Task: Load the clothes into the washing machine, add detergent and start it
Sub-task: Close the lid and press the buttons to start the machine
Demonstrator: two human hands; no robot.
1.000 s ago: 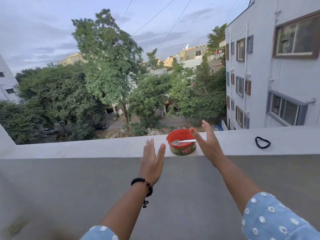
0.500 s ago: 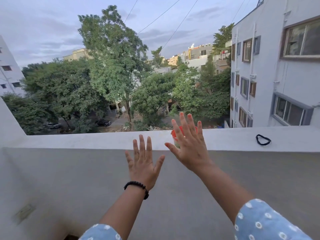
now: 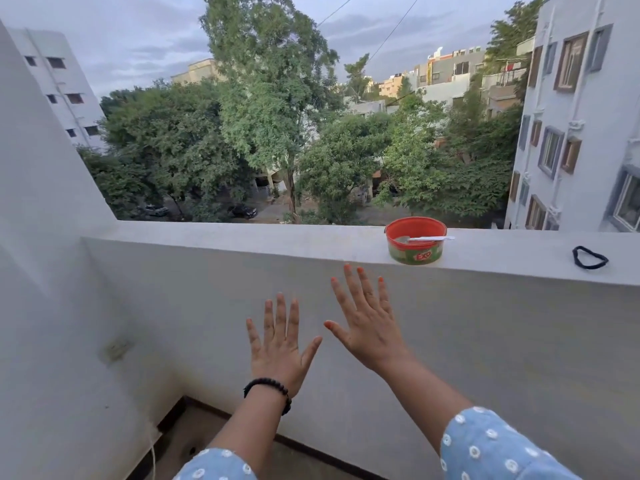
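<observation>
Beyond our balcony parapet (image 3: 242, 237) we look down on green treetops (image 3: 270, 109), parked cars (image 3: 242, 211) on a street and pale apartment blocks (image 3: 581, 109) under a cloudy sky. On the flat top of the parapet, toward the right, stands a red round tub (image 3: 415, 241) with a green label reading "Exo"; a white spoon (image 3: 427, 239) lies across its open mouth, handle pointing right. Further right on the same ledge lies a black hair tie (image 3: 589, 258), well apart from the tub.

We hold both arms out in front of the grey parapet wall, backs of the hands toward us. Our left hand (image 3: 278, 344) has its fingers straight and spread wide, holding nothing, with a black beaded bracelet (image 3: 268, 389) round the wrist. Our right hand (image 3: 369, 323) is likewise flat and splayed, empty, its nails painted orange; its fingertips reach just below the ledge, left of and below the tub, not touching it. Blue sleeves (image 3: 491, 448) with white dots cover both forearms at the bottom edge. A dark floor (image 3: 207, 431) shows below the wall. We see no washing machine, clothes or laundry detergent from here.
</observation>
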